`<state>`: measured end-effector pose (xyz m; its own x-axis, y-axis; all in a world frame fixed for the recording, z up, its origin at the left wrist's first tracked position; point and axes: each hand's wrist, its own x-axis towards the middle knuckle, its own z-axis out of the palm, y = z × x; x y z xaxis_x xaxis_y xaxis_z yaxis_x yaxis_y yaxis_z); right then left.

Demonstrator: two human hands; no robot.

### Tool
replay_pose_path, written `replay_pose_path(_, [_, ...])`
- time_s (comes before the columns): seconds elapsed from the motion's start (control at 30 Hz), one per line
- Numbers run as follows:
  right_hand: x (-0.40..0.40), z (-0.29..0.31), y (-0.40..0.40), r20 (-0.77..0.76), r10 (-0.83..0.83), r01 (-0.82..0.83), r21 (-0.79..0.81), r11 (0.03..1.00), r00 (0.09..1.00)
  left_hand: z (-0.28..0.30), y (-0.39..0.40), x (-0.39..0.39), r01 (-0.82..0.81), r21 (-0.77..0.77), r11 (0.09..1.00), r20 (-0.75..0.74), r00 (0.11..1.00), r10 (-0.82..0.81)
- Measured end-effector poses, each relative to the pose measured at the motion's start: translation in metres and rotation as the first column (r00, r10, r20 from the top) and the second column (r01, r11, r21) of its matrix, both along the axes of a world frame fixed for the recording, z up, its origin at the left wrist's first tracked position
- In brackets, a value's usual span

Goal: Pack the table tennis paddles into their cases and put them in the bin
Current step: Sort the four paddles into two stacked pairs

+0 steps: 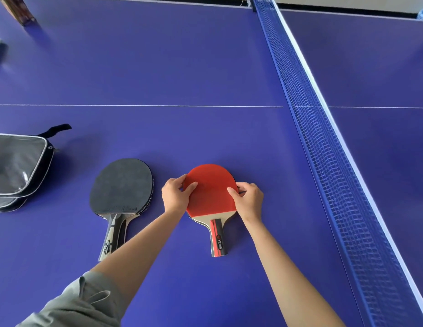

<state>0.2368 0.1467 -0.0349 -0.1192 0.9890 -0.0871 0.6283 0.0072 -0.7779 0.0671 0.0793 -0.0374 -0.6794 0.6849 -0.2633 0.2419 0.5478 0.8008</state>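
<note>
A blue table tennis table (182, 67) is seen from above, with a white line running across it and a blue net (323, 128) with a white top band crossing diagonally on the right. Near the middle, a red-faced paddle (211, 192) is lying with its handle pointed toward the viewer; a second blade edge appears to be stacked beneath it, though this cannot be told for certain. Its round blade is gripped at both sides: the left edge is pinched by the left hand (176, 197), thumb laid on the red rubber and fingers curled at the rim, and the right edge is pinched the same way by the right hand (249, 199). Both forearms are stretched forward from the bottom of the view, and a grey sleeve (83, 300) is seen at the lower left. Just to the left, apart from the hands, a black-faced paddle (122, 185) is lying flat, with a second paddle seemingly stacked under it, as two handles are visible. Further left, at the table's edge, grey and black zipped cases (16, 168) with a black strap are resting, stacked together. Two blurred objects are seen at the far left corner, too unclear to be identified.
</note>
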Motion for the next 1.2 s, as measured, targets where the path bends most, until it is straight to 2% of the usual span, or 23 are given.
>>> replay_pose_path(0.17, [-0.004, 0.0, -0.005, -0.027, -0.047, 0.047, -0.019, 0.999, 0.999, -0.002, 0.007, 0.002, -0.011, -0.017, 1.0, -0.019, 1.0, 0.011])
replay_pose_path(0.33, [-0.014, -0.001, -0.019, 0.018, -0.108, 0.108, -0.018, 0.994, 0.994, -0.008, 0.003, 0.014, -0.037, -0.084, 0.996, -0.131, 0.991, 0.026])
replay_pose_path(0.43, [-0.013, -0.004, -0.025, -0.019, -0.082, 0.082, -0.001, 0.997, 0.996, -0.005, 0.004, 0.014, -0.087, -0.061, 0.994, 0.015, 0.996, 0.088])
replay_pose_path(0.5, [-0.011, -0.008, -0.031, -0.116, -0.103, 0.093, -0.093, 0.991, 0.988, -0.004, 0.0, 0.015, -0.109, -0.008, 0.994, 0.134, 0.985, 0.109])
replay_pose_path(0.57, [-0.013, -0.012, -0.039, -0.207, -0.169, 0.132, -0.18, 0.975, 0.964, -0.004, -0.009, 0.02, -0.197, 0.019, 0.98, 0.221, 0.957, 0.188])
replay_pose_path(0.7, [-0.026, -0.015, -0.045, -0.264, -0.224, 0.164, -0.231, 0.959, 0.938, -0.006, -0.015, 0.015, -0.28, 0.04, 0.959, 0.277, 0.926, 0.259])
replay_pose_path(0.83, [-0.042, -0.012, -0.036, -0.291, -0.222, 0.15, -0.25, 0.957, 0.931, -0.001, 0.002, -0.005, -0.268, 0.029, 0.963, 0.199, 0.946, 0.257])
replay_pose_path(1.0, [-0.043, -0.011, -0.026, -0.247, -0.165, 0.108, -0.226, 0.968, 0.955, -0.003, 0.0, -0.012, -0.158, 0.03, 0.987, 0.114, 0.981, 0.154])
replay_pose_path(1.1, [-0.044, -0.006, -0.025, -0.094, -0.035, 0.025, -0.101, 0.995, 0.995, -0.002, -0.005, -0.011, 0.041, -0.002, 0.999, -0.164, 0.986, -0.041])
replay_pose_path(1.17, [-0.047, -0.001, -0.027, 0.089, 0.138, -0.144, 0.067, 0.987, 0.986, -0.002, -0.013, -0.011, 0.191, -0.068, 0.979, -0.394, 0.897, -0.202])
replay_pose_path(1.2, [-0.048, -0.001, -0.029, 0.211, 0.229, -0.258, 0.119, 0.959, 0.95, -0.002, -0.018, -0.011, 0.266, -0.128, 0.956, -0.486, 0.823, -0.294])
